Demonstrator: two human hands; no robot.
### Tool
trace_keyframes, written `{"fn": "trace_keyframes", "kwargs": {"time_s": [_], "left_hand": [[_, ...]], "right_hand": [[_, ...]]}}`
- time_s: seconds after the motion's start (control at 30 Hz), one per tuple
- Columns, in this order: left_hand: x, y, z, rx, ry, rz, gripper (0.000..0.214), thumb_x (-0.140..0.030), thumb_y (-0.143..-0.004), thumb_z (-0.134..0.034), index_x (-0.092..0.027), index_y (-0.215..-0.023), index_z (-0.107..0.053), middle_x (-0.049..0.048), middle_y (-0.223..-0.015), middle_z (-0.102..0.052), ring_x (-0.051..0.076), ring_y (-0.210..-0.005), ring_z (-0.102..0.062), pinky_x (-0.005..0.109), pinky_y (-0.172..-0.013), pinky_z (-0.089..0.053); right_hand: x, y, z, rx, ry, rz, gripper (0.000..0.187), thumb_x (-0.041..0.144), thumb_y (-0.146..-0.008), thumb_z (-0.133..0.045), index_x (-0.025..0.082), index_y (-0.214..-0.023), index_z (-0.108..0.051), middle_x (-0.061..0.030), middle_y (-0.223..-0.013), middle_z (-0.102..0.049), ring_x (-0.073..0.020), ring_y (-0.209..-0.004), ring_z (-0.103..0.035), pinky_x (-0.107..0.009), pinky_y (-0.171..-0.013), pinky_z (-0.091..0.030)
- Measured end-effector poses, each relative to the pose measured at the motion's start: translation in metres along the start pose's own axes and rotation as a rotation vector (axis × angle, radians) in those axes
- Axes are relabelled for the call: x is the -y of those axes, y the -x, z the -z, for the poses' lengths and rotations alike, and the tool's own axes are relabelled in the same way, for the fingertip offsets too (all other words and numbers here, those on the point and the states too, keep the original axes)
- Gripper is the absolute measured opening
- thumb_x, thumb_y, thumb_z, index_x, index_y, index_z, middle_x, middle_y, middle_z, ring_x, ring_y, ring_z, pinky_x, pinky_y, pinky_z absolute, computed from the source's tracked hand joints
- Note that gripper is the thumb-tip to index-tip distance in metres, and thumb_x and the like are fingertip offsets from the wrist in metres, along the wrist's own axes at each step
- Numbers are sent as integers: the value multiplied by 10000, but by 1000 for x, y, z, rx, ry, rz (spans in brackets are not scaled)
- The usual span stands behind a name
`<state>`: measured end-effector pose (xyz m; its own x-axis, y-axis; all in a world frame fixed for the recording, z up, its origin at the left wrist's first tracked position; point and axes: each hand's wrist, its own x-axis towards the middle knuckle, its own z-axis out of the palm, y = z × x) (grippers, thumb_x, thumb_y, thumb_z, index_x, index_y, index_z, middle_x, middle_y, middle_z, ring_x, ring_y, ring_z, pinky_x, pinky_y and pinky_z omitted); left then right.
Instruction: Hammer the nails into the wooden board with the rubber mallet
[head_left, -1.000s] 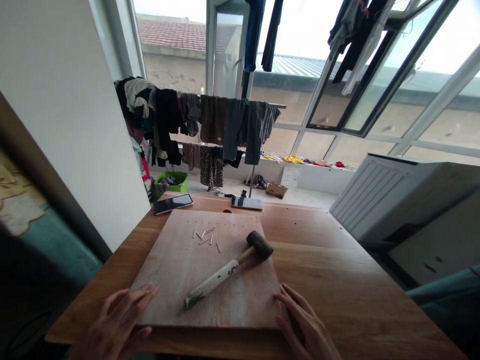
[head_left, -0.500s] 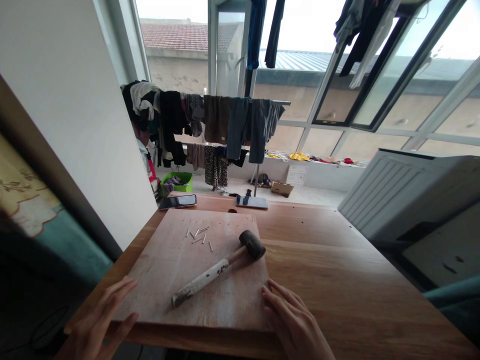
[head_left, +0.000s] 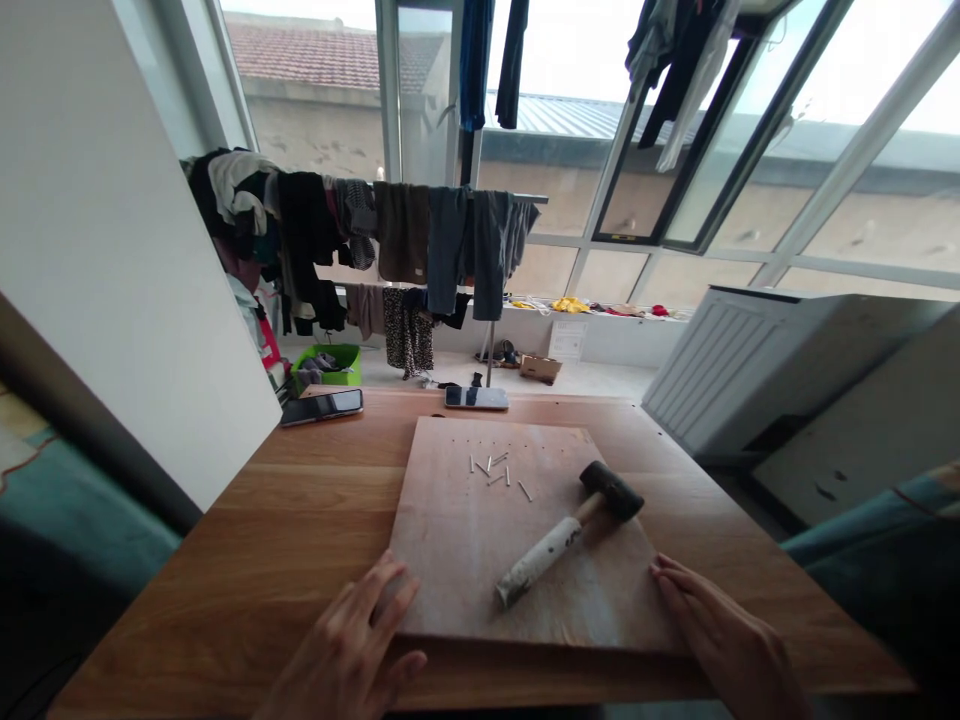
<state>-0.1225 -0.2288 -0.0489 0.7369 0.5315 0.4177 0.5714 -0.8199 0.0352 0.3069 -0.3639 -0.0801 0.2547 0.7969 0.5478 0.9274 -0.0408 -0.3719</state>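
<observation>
Slippage worries us; our left hand (head_left: 352,650) and right hand (head_left: 720,640) rest open, grasping nothing, at the near corners of the wooden board (head_left: 465,540) lying between them on the table (head_left: 285,540); a jolt could roll the mallet (head_left: 570,535) and scatter the loose nails (head_left: 496,474) beyond both hands.

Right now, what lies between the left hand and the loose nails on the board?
Nothing but bare board, in the head view. The left hand touches its near corner, the nails lie near its far edge; the mallet lies to the right.
</observation>
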Motion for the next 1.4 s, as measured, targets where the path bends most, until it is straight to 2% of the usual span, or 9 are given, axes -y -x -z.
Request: {"fn": "trace_keyframes", "kwargs": {"time_s": [0.13, 0.33, 0.53, 0.67, 0.8, 0.93, 1.17, 1.27, 1.4], "left_hand": [[-1, -14, -9, -6, -119, -56, 438, -520, -942, -476, -231, -1248, -596, 86, -1246, -672, 264, -1066, -677, 367, -869, -579], [12, 1, -5, -47, -187, -102, 404, -496, -974, -414, -223, -1132, -667, 61, -1097, -739, 228, -925, -717, 321, -771, -583], [29, 0, 8, 20, -144, -12, 382, -516, -950, -460, -290, -1202, -636, 28, -1177, -709, 214, -1021, -689, 313, -858, -575], [42, -50, -11, 62, -111, -11, 555, -518, -952, -463, -250, -1438, -443, 107, -1532, -399, 281, -1378, -423, 435, -1076, -450], [43, -122, -56, 179, 36, -25, 622, -534, -976, -388, -219, -1508, -317, 156, -1583, -267, 324, -1453, -258, 514, -1131, -357], [21, -171, -91, 226, 166, -98, 544, -455, -1014, -322, -177, -1479, -361, 171, -1565, -302, 289, -1465, -234, 521, -1169, -293], [-28, -197, -94, 302, 444, -342, 522, -294, -1013, -305, -160, -1514, -250, 112, -1608, -222, 194, -1487, -168, 377, -1202, -274], [-27, -197, -91, 247, 462, -277, 500, -350, -1011, -343, -177, -1479, -307, 113, -1591, -274, 199, -1484, -193, 409, -1209, -262], [-7, -194, -90, 236, 352, -206, 542, -478, -1008, -319, -161, -1446, -356, 140, -1563, -329, 236, -1477, -217, 471, -1218, -202]], "right_hand": [[2, 1, 4, 33, -33, -72, 345, 491, -918, -519, 237, -1021, -729, -65, -1114, -754, -272, -991, -731, -365, -896, -606], [18, 8, -6, 35, -61, -42, 293, 404, -934, -530, 236, -1103, -700, -71, -1227, -706, -261, -1086, -693, -365, -934, -582], [43, -6, -19, -39, -67, -22, 333, 442, -956, -486, 224, -1151, -645, -95, -1017, -721, -250, -953, -704, -372, -857, -571], [83, -34, -29, 129, -112, -71, 422, 467, -994, -392, 226, -1281, -586, -8, -655, -660, -187, -570, -655, -278, -578, -519], [116, -68, -35, 266, -115, 13, 450, 495, -987, -398, 282, -1345, -568, -17, -693, -718, -216, -654, -688, -272, -606, -497], [119, -85, -42, 327, -138, 58, 416, 490, -987, -384, 247, -1077, -710, -64, -790, -750, -212, -681, -679, -271, -658, -491], [108, -80, -42, 382, -302, -273, 388, 566, -912, -476, 229, -811, -641, -14, -582, -623, -211, -590, -645, -276, -555, -469], [100, -81, -36, 395, -708, -535, 367, 586, -816, -588, 222, -856, -579, 13, -574, -609, -202, -552, -652, -273, -502, -492], [87, -86, -28, 195, -1024, -711, 437, 522, -745, -689, 237, -985, -461, -23, -785, -711, -211, -678, -702, -290, -566, -544]]}}
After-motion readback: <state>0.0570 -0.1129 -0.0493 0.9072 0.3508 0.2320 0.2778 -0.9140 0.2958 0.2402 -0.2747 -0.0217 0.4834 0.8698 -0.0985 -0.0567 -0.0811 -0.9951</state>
